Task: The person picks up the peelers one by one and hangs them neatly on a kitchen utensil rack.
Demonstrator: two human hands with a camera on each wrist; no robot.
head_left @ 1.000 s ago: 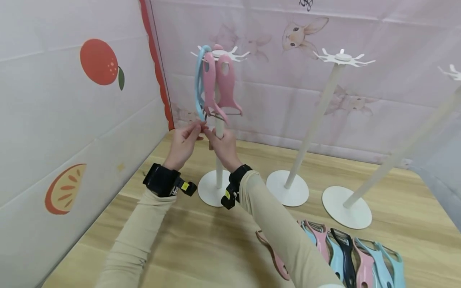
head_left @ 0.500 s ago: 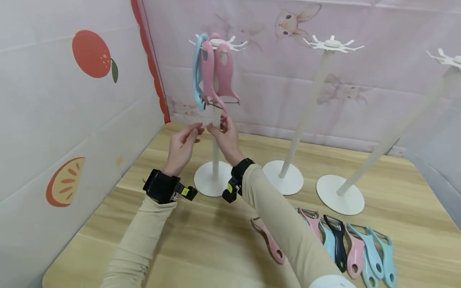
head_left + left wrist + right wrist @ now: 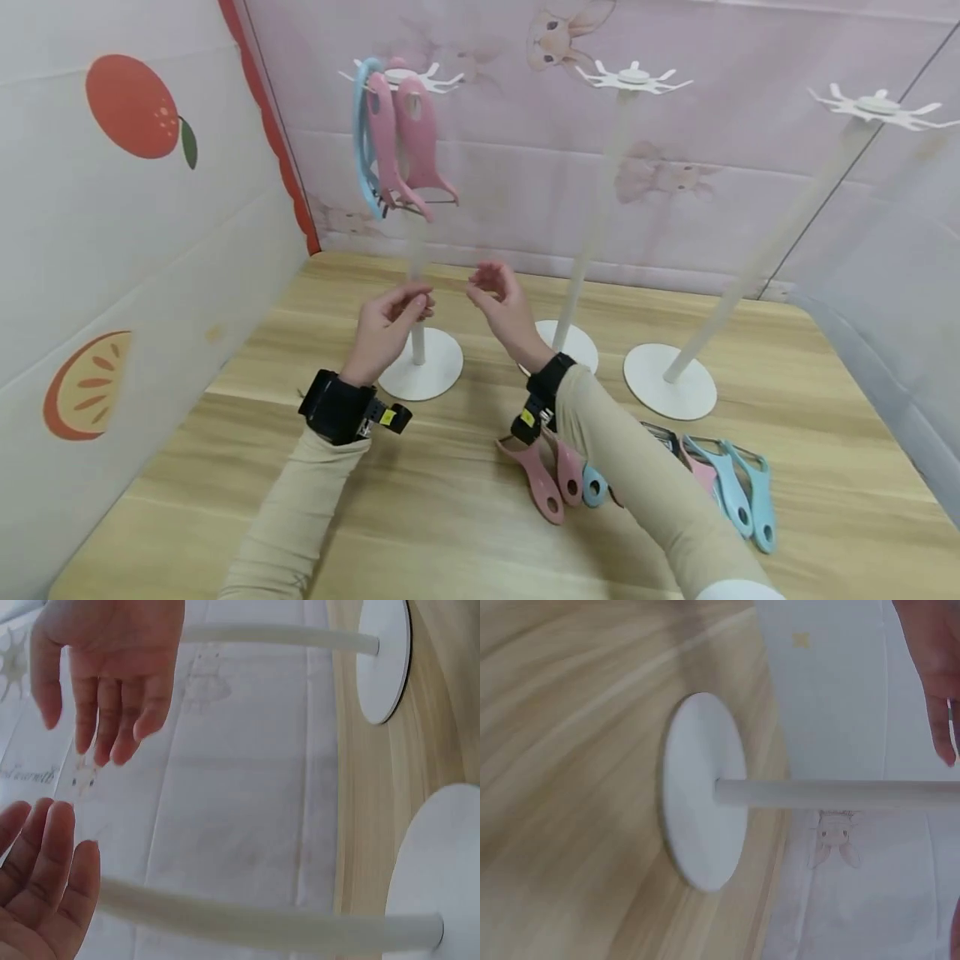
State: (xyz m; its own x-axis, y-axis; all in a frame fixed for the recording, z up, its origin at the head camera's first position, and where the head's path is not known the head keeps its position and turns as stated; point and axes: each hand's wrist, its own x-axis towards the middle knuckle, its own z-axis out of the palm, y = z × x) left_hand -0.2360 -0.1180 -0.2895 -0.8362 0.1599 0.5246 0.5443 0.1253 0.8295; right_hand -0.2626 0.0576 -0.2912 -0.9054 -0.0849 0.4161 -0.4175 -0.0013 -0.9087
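Note:
My left hand (image 3: 388, 329) is in front of the left white stand's pole (image 3: 417, 346), fingers relaxed, nothing held. To the right of that pole my right hand (image 3: 510, 312) hovers with loosely bent fingers around air. Both hands (image 3: 45, 892) show free of objects in the left wrist view. Above them, pink peelers (image 3: 422, 137) and a light blue peeler (image 3: 363, 142) hang by their handle holes from the stand's hooked top (image 3: 427, 82), blades downward. More peelers lie on the table: pink (image 3: 542, 483) and light blue (image 3: 761, 504) ones, some hidden under my right sleeve.
A middle stand (image 3: 633, 79) and a right stand (image 3: 877, 104) carry bare hooks. Their round white bases (image 3: 670, 382) stand on the wooden table (image 3: 420, 517). A printed cloth (image 3: 510, 183) backs the table, with another (image 3: 172, 275) along the left side.
My hands have dropped from the hanging light blue peeler's lower end and moved apart, the right one going rightward. The hanging peelers stay on the hooks. The head view has shifted right.

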